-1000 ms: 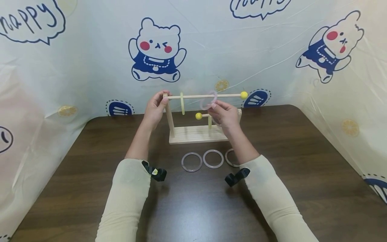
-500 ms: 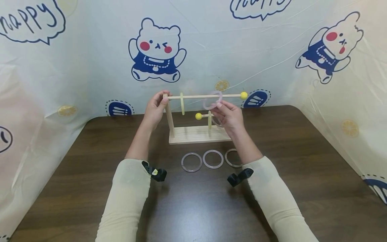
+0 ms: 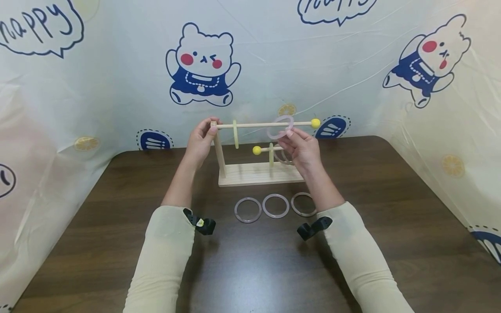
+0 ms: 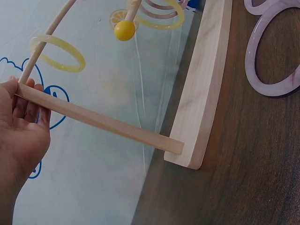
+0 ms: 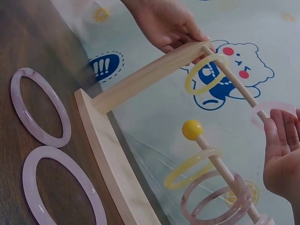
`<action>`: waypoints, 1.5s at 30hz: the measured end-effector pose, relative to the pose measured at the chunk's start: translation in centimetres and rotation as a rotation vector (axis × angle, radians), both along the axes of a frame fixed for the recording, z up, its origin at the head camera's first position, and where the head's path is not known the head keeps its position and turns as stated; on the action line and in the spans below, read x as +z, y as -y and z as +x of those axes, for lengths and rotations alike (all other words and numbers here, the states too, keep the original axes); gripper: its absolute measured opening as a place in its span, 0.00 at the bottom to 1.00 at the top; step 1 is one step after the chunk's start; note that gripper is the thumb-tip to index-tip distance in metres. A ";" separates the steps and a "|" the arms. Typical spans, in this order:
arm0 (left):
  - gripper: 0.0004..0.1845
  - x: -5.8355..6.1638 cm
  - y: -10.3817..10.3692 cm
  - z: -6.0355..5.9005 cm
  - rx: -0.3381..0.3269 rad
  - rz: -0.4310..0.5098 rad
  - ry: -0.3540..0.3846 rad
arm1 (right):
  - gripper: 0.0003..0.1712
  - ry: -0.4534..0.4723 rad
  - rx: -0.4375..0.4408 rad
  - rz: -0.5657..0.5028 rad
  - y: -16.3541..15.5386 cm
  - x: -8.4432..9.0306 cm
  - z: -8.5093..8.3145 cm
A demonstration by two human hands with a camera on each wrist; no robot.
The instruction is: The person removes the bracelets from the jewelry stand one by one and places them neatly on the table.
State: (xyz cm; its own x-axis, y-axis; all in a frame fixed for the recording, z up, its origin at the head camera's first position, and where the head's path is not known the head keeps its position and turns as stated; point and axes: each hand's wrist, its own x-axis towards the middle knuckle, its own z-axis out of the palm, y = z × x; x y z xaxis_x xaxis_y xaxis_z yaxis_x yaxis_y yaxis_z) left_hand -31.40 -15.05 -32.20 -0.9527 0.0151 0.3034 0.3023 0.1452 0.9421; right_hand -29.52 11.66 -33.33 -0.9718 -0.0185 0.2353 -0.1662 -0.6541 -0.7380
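Pink ring (image 3: 291,122) sits around the upper rod (image 3: 254,125) of the wooden stand, as far as the crossing shows, and has shifted rightward along it over the last second. It now lies past the rod's middle, nearer the yellow ball (image 3: 315,123) at the tip than the yellow ring (image 3: 236,134) near the left post (image 3: 219,152). The right hand (image 3: 304,152) has travelled with it, pinching the ring's lower right edge between thumb and fingers. The left hand (image 3: 199,141) has not moved: it grips the top of that post, thumb in front, apparently bracing the stand.

The stretch of rod between pink ring and ball is shorter, so the work in hand looks like a slide toward the ball end, only partly made; the ring is not off the rod. The yellow ring beside the post has stayed put.

Below, the lower rod (image 3: 265,149) carries another yellow ring (image 3: 271,155) and marbled rings (image 5: 246,192). The base (image 3: 258,174) stands toward the far edge of the table (image 3: 250,261). Before its front edge, three loose rings (image 3: 275,216) lie flat in a row, unmoved; the right-hand one shows more fully because the forearm has swung aside.
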 end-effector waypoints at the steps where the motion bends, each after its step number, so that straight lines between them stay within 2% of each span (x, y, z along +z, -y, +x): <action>1: 0.19 0.0 0.0 0.0 0.001 -0.001 -0.001 | 0.13 0.001 -0.005 0.007 -0.1 0.0 0.0; 13: 0.19 0.1 0.0 0.0 -0.001 -0.004 0.000 | 0.09 0.033 0.003 -0.014 -1.1 0.2 0.0; 19: 0.18 0.1 -0.1 -0.1 -0.003 -0.005 -0.004 | 0.14 -0.011 -0.036 0.059 -1.8 0.7 -0.3; 27: 0.19 0.1 0.0 -0.1 -0.009 -0.007 -0.009 | 0.16 -0.022 -0.044 0.067 -2.7 1.0 -0.2; 40: 0.20 0.2 0.0 0.1 -0.014 -0.010 -0.010 | 0.13 -0.031 -0.057 0.056 -3.8 0.8 -0.2; 45: 0.19 0.1 0.0 0.1 -0.015 0.000 -0.009 | 0.10 -0.046 -0.077 0.086 -4.1 0.8 -0.1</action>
State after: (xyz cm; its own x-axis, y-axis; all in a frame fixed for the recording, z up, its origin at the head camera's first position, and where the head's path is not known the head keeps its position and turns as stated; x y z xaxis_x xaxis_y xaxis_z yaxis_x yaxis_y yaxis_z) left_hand -31.32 -15.09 -32.07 -0.9495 0.0298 0.3123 0.3134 0.1410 0.9391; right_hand -29.63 15.76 -32.55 -0.9592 0.0339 0.2805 -0.2487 -0.5724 -0.7813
